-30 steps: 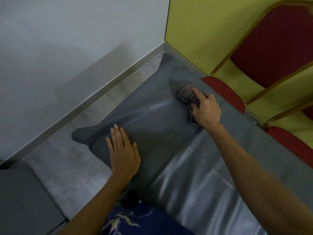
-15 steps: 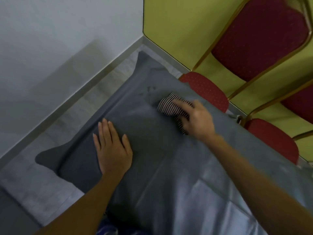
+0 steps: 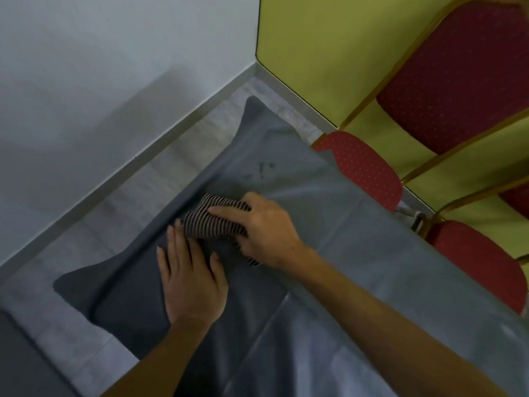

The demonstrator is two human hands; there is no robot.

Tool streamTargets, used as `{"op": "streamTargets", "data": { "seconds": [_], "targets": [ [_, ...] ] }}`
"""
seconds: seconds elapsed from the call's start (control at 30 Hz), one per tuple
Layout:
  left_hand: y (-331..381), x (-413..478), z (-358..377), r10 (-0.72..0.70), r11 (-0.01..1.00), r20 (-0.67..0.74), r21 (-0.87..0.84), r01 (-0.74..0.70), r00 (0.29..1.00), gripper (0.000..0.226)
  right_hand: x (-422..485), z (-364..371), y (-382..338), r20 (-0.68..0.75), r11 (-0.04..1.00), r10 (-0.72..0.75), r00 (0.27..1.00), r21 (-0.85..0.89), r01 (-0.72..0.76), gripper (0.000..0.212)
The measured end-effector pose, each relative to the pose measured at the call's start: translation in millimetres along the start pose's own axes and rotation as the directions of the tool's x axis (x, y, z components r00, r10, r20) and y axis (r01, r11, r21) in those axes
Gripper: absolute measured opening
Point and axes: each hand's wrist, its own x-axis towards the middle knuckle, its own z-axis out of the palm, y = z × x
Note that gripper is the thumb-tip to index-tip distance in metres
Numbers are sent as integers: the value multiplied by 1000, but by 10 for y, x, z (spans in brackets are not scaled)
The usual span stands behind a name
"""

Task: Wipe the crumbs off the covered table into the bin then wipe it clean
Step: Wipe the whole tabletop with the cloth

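A grey cover point(image 3: 357, 267) lies over the table and hangs off its left end. My right hand point(image 3: 266, 233) presses a black-and-white striped cloth point(image 3: 210, 222) onto the cover close to the table's left edge. My left hand point(image 3: 191, 276) rests flat on the cover, fingers spread, its fingertips touching the cloth. A few dark specks point(image 3: 263, 169) sit on the cover near the far corner. No bin is in view.
Two red padded chairs with gold frames point(image 3: 446, 90) point(image 3: 481, 262) stand tight against the table's far side, before a yellow-green wall. A pale tiled floor strip point(image 3: 137, 202) and white wall lie to the left. A dark grey surface point(image 3: 17, 365) fills the bottom left corner.
My right hand has swept the striped cloth from the far corner toward the left edge, up to my left hand's fingertips. My left hand stayed flat on the cover.
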Motion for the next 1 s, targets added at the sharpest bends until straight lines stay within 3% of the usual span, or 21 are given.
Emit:
{"op": "streamTargets", "data": {
  "seconds": [0.1,0.17,0.27,0.33,0.37,0.4,0.43,0.5,0.53,0.63,0.7,0.77,0.87,0.93,1.0],
  "targets": [
    [15,12,-14,-3,1000,-1,14,3,1000,69,90,-281,509,-76,995,95,993,-18,-97,59],
    [25,15,-24,-6,1000,5,14,6,1000,69,253,-542,916,-133,965,241,961,-74,-252,61],
    [16,11,-33,-9,1000,16,18,9,1000,69,527,-905,1406,-269,854,496,826,-24,-520,59],
    [18,14,-44,-20,1000,28,15,20,999,69,608,-1012,1498,-386,797,599,702,203,-569,59],
    [25,16,-44,-24,1000,30,10,24,999,69,635,-1026,1408,-428,797,602,674,276,-536,58],
    [32,22,-43,-26,1000,28,12,25,999,69,647,-1000,1223,-435,823,568,699,295,-486,58],
    [32,26,-39,-26,1000,32,18,26,999,69,637,-908,1008,-409,870,492,769,276,-409,58],
    [22,28,-26,-22,1000,44,23,21,999,69,575,-630,486,-269,961,254,929,180,-211,60],
    [12,28,-18,-20,1000,48,22,19,999,69,518,-453,236,-180,979,164,970,154,-137,61],
    [6,32,-16,-30,999,71,13,29,997,71,356,-25,-172,-47,993,9,999,121,-3,54],
    [8,32,-17,-30,999,73,12,30,997,70,325,33,-73,-22,991,52,998,125,-49,55],
    [11,32,-25,-27,1000,73,17,26,997,70,361,-73,213,-87,987,129,988,107,-120,60],
    [21,37,-36,-27,1000,64,16,26,998,70,523,-398,792,-190,946,323,927,40,-321,59],
    [24,31,-50,-29,1000,67,1,29,997,69,662,-672,1175,-272,843,527,806,45,-536,58],
    [22,36,-59,-36,999,70,3,36,997,69,717,-842,1351,-323,754,650,688,157,-638,57]
  ]
}}
